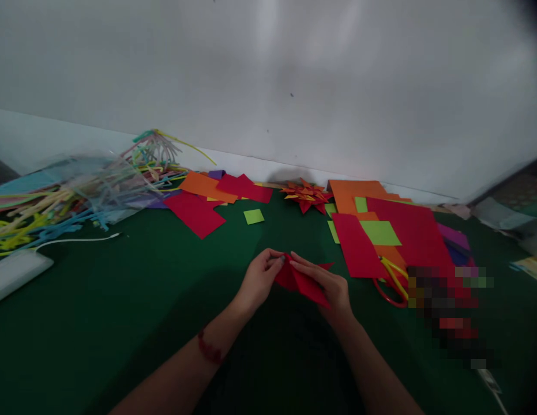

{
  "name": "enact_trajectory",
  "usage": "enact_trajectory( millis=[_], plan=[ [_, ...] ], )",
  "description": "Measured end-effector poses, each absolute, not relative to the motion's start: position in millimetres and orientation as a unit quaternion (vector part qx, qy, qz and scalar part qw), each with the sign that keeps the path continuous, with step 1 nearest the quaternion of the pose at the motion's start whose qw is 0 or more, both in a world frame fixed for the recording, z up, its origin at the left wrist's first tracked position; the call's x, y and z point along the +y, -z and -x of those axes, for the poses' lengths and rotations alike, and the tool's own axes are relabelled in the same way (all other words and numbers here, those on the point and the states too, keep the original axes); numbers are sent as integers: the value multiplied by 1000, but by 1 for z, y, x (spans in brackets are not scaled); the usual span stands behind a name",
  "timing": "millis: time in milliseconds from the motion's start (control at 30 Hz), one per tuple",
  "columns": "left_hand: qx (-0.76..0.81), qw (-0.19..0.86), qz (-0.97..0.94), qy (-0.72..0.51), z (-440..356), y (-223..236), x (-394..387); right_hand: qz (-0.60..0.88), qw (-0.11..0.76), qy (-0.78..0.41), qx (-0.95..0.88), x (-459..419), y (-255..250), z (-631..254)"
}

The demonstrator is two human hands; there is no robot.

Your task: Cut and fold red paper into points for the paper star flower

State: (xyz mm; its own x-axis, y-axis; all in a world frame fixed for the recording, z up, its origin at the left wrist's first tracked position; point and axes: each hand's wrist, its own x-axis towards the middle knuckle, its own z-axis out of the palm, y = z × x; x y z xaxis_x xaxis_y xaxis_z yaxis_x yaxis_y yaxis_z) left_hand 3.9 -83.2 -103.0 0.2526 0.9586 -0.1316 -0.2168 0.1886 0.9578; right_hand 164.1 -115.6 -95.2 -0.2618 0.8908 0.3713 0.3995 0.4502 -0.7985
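Dim light here, and the tabletop (99, 276) sinks almost to black along the bottom! Up on the pale wall (199, 75), soft streaks of glare shine near the top. A broad, soft-edged shadow spreads beside the left forearm (177, 369); a fainter one sits behind the paper star (306, 196). The upper right corner darkens, the right edge blurs, and coarse pixel blocks mask a patch lower right.

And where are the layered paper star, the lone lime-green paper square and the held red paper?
Layered paper star (305, 195): head view, its middle.
Lime-green paper square (254, 217): head view, its centre.
Folded red paper (309, 286): head view, its slanting panel.
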Motion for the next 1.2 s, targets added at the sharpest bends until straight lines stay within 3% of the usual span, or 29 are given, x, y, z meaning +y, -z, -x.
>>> enact_trajectory(
  millis=[400,1200],
  plan=[
    [394,688,-425,-436,-3,101,-82,410,382,-257,-788,-114,89,-172],
    [413,630,-475,-454,-1,99,-84,401,383,-261,-790,-115,89,-171]
  ],
)
